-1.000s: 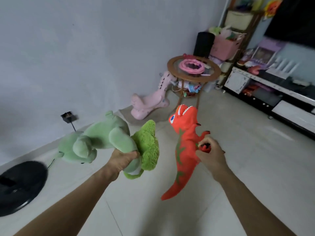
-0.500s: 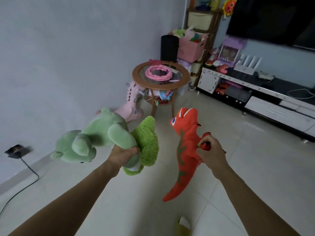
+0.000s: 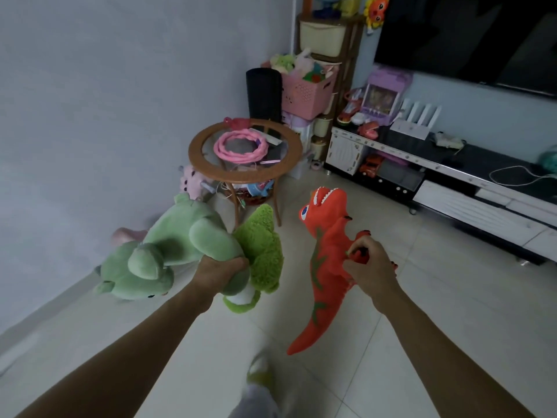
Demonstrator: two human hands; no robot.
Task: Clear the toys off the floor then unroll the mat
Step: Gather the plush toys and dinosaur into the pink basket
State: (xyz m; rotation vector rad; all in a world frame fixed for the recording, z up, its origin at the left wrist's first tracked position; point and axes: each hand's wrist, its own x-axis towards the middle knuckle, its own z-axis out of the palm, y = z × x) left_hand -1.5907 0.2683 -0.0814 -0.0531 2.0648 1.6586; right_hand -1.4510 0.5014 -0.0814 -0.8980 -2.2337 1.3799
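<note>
both grips are clenched: our left hand squeezes the green plush toys, our right hand the orange dinosaur, both off the floor. the round table and pink basket have drawn nearer, so drop-off looks close; no mat in view.

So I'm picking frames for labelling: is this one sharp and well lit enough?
Head view: dim, flat indoor light with no glare; wide-angle bending curves the wall and TV stand; the green plush in the left hand and the foot at the bottom edge are motion-smeared; the orange dinosaur in the right hand stays fairly crisp.
</note>
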